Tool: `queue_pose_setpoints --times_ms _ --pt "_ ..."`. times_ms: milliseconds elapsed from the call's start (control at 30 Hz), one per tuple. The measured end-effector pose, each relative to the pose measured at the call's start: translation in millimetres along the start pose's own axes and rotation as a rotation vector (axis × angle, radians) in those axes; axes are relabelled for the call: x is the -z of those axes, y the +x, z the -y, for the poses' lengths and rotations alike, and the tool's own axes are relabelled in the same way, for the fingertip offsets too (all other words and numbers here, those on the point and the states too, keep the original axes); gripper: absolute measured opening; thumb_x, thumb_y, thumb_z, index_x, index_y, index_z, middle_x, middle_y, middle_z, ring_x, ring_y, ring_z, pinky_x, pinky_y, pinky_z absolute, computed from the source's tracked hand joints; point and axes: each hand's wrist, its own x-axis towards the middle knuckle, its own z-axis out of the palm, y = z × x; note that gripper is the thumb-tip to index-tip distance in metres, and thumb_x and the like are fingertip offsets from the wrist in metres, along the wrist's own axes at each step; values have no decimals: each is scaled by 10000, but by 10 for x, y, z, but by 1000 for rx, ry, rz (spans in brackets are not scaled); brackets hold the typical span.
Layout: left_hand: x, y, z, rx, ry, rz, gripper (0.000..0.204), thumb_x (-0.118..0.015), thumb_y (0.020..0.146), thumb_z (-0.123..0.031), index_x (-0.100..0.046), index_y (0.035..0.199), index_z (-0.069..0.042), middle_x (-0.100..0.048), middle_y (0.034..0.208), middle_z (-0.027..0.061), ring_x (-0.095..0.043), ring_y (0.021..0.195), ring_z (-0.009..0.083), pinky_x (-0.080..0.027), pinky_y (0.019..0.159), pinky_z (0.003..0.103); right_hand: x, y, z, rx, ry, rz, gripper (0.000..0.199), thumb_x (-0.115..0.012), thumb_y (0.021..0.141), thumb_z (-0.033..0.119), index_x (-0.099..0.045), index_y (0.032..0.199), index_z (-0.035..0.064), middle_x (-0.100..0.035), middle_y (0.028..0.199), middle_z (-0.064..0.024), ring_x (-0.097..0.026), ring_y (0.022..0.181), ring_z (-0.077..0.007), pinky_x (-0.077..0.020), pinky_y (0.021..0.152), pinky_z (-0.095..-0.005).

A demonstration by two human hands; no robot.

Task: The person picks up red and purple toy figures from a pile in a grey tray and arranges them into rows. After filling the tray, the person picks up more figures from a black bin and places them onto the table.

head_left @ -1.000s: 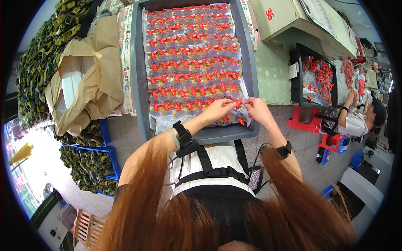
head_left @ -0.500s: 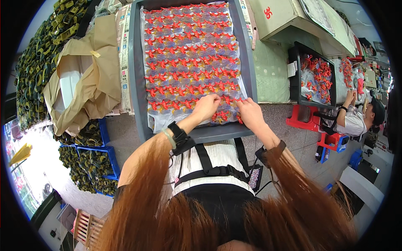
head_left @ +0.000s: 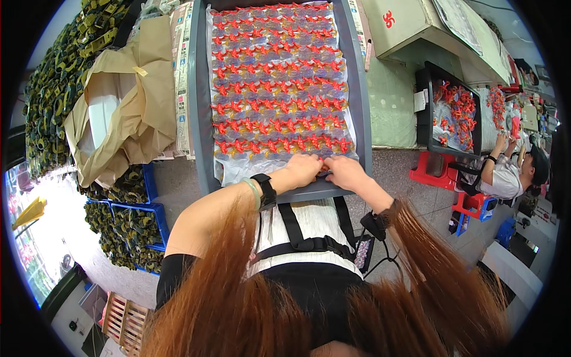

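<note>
A large grey tray (head_left: 202, 128) lies in front of me, lined with a thin white sheet (head_left: 238, 171). Across it stand rows of small red plastic figures (head_left: 270, 147) on translucent purple and yellow bases. At the near edge, my left hand (head_left: 304, 169) and my right hand (head_left: 347, 174) meet with bent fingers. Between their fingertips is a small red figure (head_left: 323, 169), mostly covered, with only bits of red showing. Both hands are closed and low over the lining, just in front of the nearest row.
Brown paper (head_left: 156, 101) wraps something white at left, beside heaped dark green and yellow parts (head_left: 53, 113). Blue crates (head_left: 156, 223) hold more below. At right, a black tray (head_left: 423, 128) holds loose red figures, near red stools (head_left: 429, 172) and a seated person (head_left: 505, 172).
My hands have come together at the near edge, the left moving right and down. The loose red figures there are now hidden by my hands or in the nearest row.
</note>
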Motion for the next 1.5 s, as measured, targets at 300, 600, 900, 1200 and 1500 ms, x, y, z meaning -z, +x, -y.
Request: queue_pose_setpoints --times_ms 300,600,900,1200,1500 --pt "111 -118 9 178 -257 -93 187 -602 750 -190 -580 852 -35 -592 889 112 -584 849 270 -469 727 371 -31 -118 -167 28 61 -60 151 -597 725 141 -554 820 31 -603 770 -155 -597 747 -305 -465 675 -407" --pt "368 -645 100 223 -1651 -304 244 -562 828 -60 -457 1048 -57 -516 979 41 -544 858 110 -475 738 250 15 -39 249 -117 1342 -68 101 -525 860 80 -456 891 13 -545 863 -38 -592 829 -123 -494 717 -236" --pt "352 -1432 301 356 -859 -310 285 -618 769 -75 -522 1038 -61 -558 884 59 -549 828 125 -451 749 273 -3 254 723 16 1081 -223 134 -562 829 103 -478 907 33 -562 756 -70 -570 684 -136 -469 640 -262" --pt "207 -1839 624 328 342 -577 194 -618 678 -88 -559 861 -66 -574 836 77 -473 1066 255 -332 907 414 -270 832 1317 308 163 -97 140 -530 767 125 -529 873 33 -601 725 -179 -587 697 -351 -453 608 -449" --pt "143 -1875 706 475 495 -352 168 -512 739 -130 -600 852 -42 -626 834 98 -433 1142 250 -72 1039 561 -382 848 1422 376 83 -194 136 -528 723 78 -536 842 13 -601 728 -166 -591 772 -312 -462 669 -419"
